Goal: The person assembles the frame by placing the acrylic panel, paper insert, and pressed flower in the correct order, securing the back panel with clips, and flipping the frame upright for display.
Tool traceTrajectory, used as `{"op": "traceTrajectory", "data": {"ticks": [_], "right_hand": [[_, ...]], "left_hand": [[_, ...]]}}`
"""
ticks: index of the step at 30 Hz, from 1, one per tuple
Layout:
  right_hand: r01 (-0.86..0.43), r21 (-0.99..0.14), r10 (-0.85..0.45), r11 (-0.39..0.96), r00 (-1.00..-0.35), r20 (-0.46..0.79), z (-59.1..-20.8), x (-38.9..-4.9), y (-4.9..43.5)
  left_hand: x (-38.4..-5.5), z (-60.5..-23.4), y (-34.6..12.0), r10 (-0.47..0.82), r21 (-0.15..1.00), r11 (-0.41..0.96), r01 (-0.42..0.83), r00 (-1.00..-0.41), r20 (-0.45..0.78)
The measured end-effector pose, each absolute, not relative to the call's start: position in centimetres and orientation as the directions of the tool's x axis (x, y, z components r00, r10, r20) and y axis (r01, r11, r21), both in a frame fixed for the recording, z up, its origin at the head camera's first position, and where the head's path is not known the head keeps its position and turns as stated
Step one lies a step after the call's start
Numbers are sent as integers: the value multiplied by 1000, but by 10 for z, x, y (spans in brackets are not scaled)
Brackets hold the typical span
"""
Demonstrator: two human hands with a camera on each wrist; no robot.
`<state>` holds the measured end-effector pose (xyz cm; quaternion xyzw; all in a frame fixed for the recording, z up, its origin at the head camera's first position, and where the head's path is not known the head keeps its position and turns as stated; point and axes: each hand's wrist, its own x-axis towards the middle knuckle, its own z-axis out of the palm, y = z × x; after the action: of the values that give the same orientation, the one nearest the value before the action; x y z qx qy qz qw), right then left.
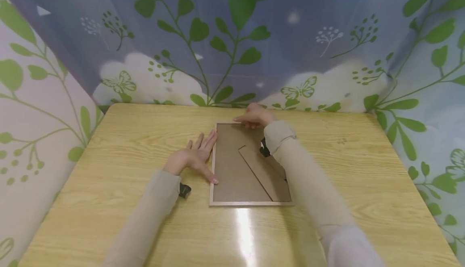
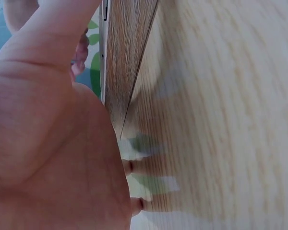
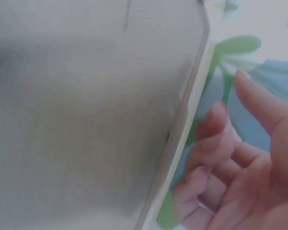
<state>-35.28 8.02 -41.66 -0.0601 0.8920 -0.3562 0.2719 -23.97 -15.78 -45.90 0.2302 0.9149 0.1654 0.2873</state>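
A picture frame (image 1: 229, 174) lies face down, its brown backing board upward and a thin light wooden border round it. Cut into the board is a slanting stand leg (image 1: 263, 172), lying flat and partly behind the right forearm. My left hand (image 1: 194, 160) rests along the left border, fingers straight and spread, thumb over the edge. In the left wrist view, the palm (image 2: 57, 143) is beside the frame's wood-grained side (image 2: 127, 52). My right hand (image 1: 256, 117) is at the far border; the right wrist view shows its loosely curled fingers (image 3: 213, 148) just beyond the border, holding nothing.
The frame lies on a light wooden table (image 1: 145, 126). Leaf-patterned curtains (image 1: 225, 81) hang behind the table and at both sides. Dark wrist devices (image 1: 184, 190) are on both arms. A bright reflection shows on the tabletop before the frame.
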Motion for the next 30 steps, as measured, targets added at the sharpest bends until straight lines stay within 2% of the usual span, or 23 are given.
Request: {"op": "traceTrajectory", "data": {"ticks": [12, 20, 25, 30], "right_hand": [[76, -662, -283, 746, -863, -418, -438, -335, 25], [133, -698, -237, 704, -882, -407, -448, -330, 23], [147, -704, -233, 695, -880, -414, -447, -327, 25], [130, -699, -228, 703, -890, -395, -447, -325, 24]], "left_hand": [[-243, -463, -159, 509, 439, 843, 312, -727, -460], [-243, -464, -158, 512, 437, 839, 323, -738, -438], [-243, -466, -157, 492, 395, 859, 326, -741, -457], [-242, -463, -158, 500, 414, 850, 325, -743, -445]]}}
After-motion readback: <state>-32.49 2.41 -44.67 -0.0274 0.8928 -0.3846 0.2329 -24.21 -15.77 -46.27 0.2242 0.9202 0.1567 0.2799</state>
